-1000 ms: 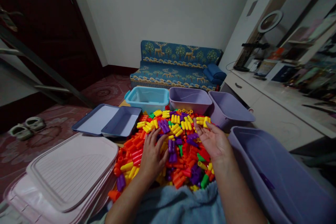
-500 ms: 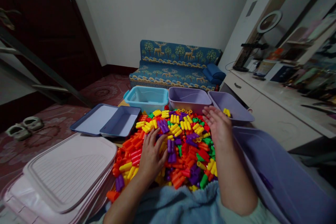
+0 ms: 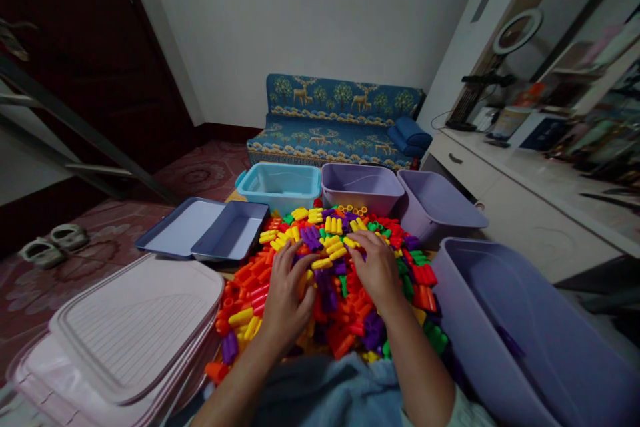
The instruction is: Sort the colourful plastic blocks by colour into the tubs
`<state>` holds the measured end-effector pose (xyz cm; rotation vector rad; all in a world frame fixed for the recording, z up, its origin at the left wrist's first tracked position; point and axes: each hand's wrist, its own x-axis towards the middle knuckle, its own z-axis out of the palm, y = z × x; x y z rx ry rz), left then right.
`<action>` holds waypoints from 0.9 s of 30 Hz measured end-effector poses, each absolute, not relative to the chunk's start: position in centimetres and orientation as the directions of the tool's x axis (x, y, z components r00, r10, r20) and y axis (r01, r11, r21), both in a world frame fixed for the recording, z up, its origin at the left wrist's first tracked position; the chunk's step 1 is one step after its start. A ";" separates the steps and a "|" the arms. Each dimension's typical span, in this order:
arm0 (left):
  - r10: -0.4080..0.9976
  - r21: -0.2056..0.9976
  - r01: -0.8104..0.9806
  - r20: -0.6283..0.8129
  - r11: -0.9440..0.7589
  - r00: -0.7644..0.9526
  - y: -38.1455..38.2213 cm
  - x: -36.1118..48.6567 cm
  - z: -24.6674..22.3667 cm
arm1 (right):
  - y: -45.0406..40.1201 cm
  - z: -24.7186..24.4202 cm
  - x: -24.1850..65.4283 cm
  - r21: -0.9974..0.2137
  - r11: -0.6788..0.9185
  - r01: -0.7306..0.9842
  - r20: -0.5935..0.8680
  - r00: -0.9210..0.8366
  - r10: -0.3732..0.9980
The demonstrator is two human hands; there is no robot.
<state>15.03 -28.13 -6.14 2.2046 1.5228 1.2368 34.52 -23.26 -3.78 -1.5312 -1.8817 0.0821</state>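
Observation:
A heap of plastic tube-shaped building blocks (image 3: 350,307) in red, orange, yellow, purple and green spreads before me. My left hand (image 3: 289,293) rests on its left side, fingers spread and bent, with yellow and orange blocks showing under the palm. A yellow block (image 3: 321,263) lies by its fingertips. From the right, my right hand (image 3: 376,268) reaches over the middle of the heap. Its fingers are apart, the tips at a yellow block (image 3: 351,242); a firm grip does not show. Several yellow blocks (image 3: 336,248) lie between the two hands.
Behind the heap stand a light blue bin (image 3: 283,200) and two purple bins (image 3: 363,202) (image 3: 425,213). A large purple bin (image 3: 480,320) at right holds a purple piece. Blue trays (image 3: 230,230) and stacked pink lids (image 3: 135,327) lie left. A patterned sofa (image 3: 340,127) stands beyond.
My right hand has come from beside the back right purple bin, left and down onto the heap. Yellow blocks seen at that bin are out of sight now. My left hand has barely shifted.

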 end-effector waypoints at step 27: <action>0.927 0.875 0.358 0.370 -0.326 -0.062 -25.1 16.4 -2.2 | -25.8 -2.6 34.5 -0.919 0.196 0.343 0.299 0.278 0.913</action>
